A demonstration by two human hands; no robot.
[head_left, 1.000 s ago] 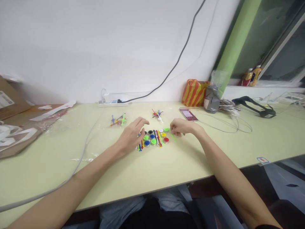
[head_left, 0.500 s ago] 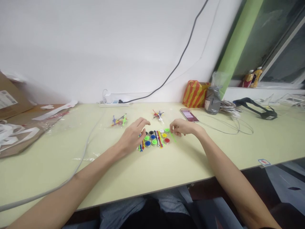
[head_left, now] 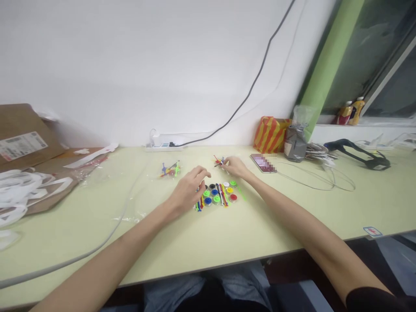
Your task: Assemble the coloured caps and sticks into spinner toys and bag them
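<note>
My left hand [head_left: 191, 187] hovers over the left end of a neat cluster of small plastic parts, fingers loosely bent and apart, holding nothing I can see. The cluster has round discs in several colours, such as a red disc [head_left: 233, 198] and a blue disc [head_left: 208, 200], with thin plastic sticks [head_left: 222, 195] between them. Behind it, my right hand [head_left: 235, 167] pinches at a small pile of coloured sticks [head_left: 217, 161]; its fingertips hide what they hold. A bright green stick [head_left: 242, 193] lies right of the discs. Another pile of coloured pieces [head_left: 169, 169] rests back left.
A phone [head_left: 262, 163], a striped bag [head_left: 269, 134] and a dark pouch [head_left: 295, 143] stand at the back right. A power strip [head_left: 162, 147] lies along the wall. A grey cable [head_left: 94, 250] crosses the left side near a cardboard box [head_left: 24, 134].
My right hand has moved from the right end of the discs back to the far pile of sticks. My left hand stays over the cluster. The camera view has shifted slightly.
</note>
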